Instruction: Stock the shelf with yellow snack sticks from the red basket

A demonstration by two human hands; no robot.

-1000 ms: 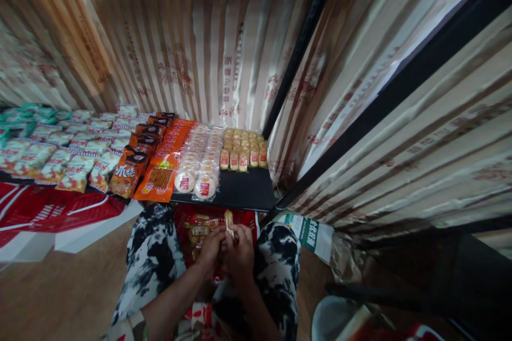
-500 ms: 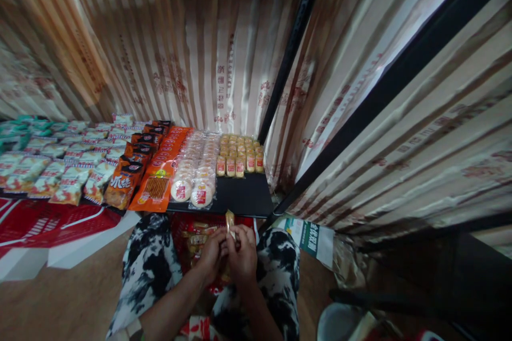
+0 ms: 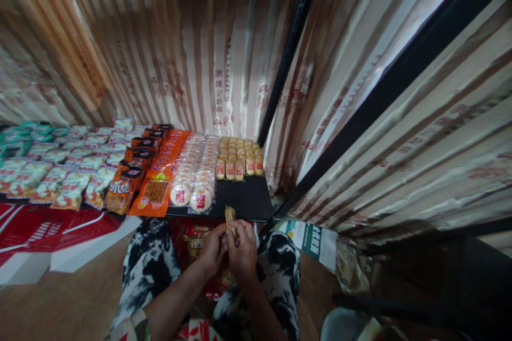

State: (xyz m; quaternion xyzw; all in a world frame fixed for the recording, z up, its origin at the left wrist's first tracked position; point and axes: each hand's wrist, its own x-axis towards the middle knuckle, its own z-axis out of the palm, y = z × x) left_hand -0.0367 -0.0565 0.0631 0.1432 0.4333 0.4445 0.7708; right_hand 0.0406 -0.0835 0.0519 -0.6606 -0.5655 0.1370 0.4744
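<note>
My right hand is closed around a small gold-wrapped snack. The snack stands upright, its top poking out above my fingers, just in front of the black table's edge. Pressed close beside it, my left hand has its fingers curled in; what they hold, if anything, is hidden. Rows of similar gold-wrapped snacks with red labels stand at the table's right end. Below my hands, between my knees, a red bag shows more gold packets, partly covered by my forearms.
On the black table, round white cakes in clear wrap, an orange packet of sticks, orange-black bags and white snack bags line up leftward. A black post and pleated curtain stand behind. A bucket sits lower right.
The gold-wrapped snack shows a little more of its length above my fingers and now overlaps the table's front edge. The view has shifted slightly.
</note>
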